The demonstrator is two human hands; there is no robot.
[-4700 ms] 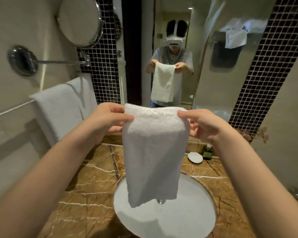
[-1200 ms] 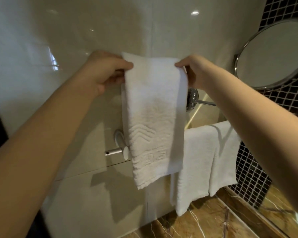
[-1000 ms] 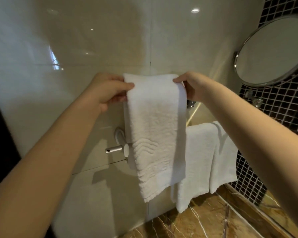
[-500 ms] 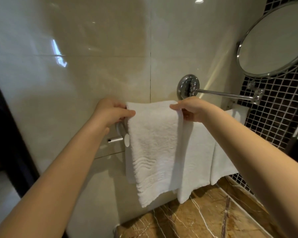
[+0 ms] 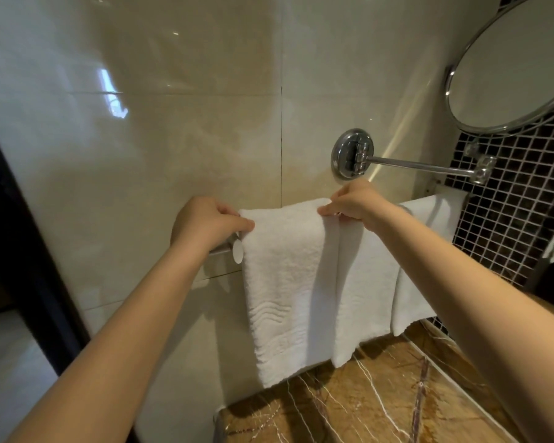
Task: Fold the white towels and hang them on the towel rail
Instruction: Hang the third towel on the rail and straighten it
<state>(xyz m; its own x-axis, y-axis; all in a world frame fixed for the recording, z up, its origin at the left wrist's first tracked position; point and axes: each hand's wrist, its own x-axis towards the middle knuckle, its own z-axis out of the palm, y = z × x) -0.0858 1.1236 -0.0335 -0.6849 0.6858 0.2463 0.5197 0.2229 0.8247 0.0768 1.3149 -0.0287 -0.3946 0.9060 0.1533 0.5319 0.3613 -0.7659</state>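
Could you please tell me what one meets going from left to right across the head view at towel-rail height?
Dark door frame, left hand, white towel being hung, white towel already hanging, black mosaic tiles.

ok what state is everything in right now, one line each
folded towel, draped over the rail, hanging straight
left hand, pinching its top left corner
right hand, pinching its top right corner
other towel, hanging on the rail to the right, partly overlapped
rail, end showing by the left hand
round mirror, tilted, out on its arm
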